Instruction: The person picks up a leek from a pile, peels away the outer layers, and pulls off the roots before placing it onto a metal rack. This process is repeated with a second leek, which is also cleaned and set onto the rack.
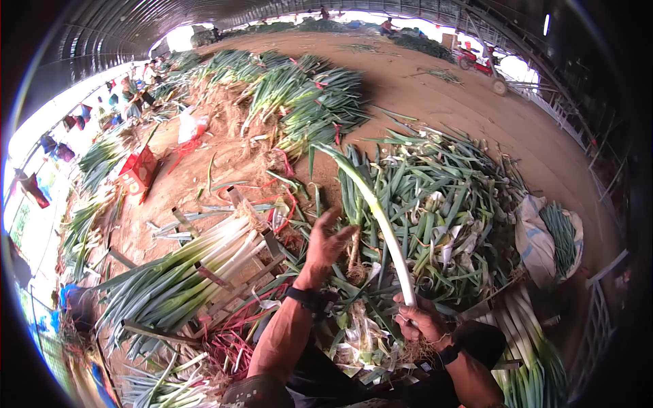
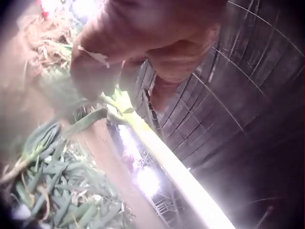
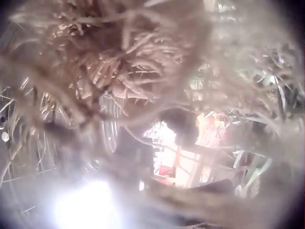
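My right hand [image 1: 423,319] grips a long leek [image 1: 376,207] near its root end. The white stalk rises from that hand and bends up to the left, turning green at the top. Blurred roots [image 3: 138,62] fill much of the right wrist view. My left hand [image 1: 326,243] is held to the left of the stalk, its fingers spread and nothing in them. Seen from the left wrist, the leek's trimmed green top [image 2: 121,102] overlaps the hand's fingers [image 2: 95,71]. Just beyond the left hand lies another leek with its roots [image 1: 355,265].
A large heap of green leaf trimmings [image 1: 442,204] spreads ahead on the right. Cleaned leeks [image 1: 197,262] lie in a wooden rack on the left, beside red ties [image 1: 235,343]. More leeks [image 1: 524,343] lie at lower right, near a white sack [image 1: 537,238]. Leek bundles [image 1: 306,98] lie farther off.
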Available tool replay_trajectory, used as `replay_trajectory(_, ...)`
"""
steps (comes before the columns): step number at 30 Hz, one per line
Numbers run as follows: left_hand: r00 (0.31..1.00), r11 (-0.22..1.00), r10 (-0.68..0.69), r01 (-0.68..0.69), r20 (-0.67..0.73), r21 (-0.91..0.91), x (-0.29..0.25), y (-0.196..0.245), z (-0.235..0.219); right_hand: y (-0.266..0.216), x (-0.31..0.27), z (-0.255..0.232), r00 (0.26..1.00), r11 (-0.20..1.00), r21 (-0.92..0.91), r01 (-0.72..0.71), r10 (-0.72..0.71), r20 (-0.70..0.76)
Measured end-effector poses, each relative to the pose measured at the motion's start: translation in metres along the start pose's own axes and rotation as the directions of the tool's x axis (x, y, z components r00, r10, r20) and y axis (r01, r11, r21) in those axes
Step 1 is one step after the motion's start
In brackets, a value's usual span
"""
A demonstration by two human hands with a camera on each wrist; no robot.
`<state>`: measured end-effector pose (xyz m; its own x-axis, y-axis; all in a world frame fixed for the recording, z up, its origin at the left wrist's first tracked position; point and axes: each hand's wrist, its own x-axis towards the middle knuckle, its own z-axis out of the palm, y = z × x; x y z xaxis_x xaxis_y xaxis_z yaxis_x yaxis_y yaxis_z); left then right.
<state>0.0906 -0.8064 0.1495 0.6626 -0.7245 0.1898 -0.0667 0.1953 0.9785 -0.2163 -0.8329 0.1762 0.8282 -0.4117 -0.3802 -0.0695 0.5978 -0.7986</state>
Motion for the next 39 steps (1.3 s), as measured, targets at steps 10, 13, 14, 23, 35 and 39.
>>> replay_trajectory(10,0.912,0.595,-0.03,0.346,0.41,-0.726,-0.004,0.034,0.013,0.017,-0.027,-0.016,0.953,0.979,0.116,-0.167,0.13,0.274)
replay_trajectory(13,0.939,0.619,0.015,0.261,0.343,-0.741,-0.006,0.042,0.006,0.011,-0.026,-0.022,0.942,0.978,0.042,-0.204,0.185,0.28)
replay_trajectory(14,0.952,0.615,0.034,0.219,0.303,-0.758,-0.007,0.044,0.002,0.009,-0.023,-0.022,0.938,0.974,-0.001,-0.226,0.217,0.271)
replay_trajectory(23,0.955,0.886,0.197,-0.271,-0.223,-0.377,-0.019,0.112,-0.138,0.046,-0.002,-0.008,0.999,1.0,-0.017,-0.023,0.023,-0.046)
replay_trajectory(35,0.32,0.882,0.469,-0.13,-0.823,0.452,-0.173,0.158,-0.511,0.11,0.043,-0.021,0.971,0.943,-0.251,-0.219,0.237,0.045)
replay_trajectory(39,0.172,0.988,0.136,-0.091,-0.976,0.122,-0.189,0.061,-0.483,0.108,0.038,-0.01,0.968,0.931,-0.286,-0.226,0.246,0.039)
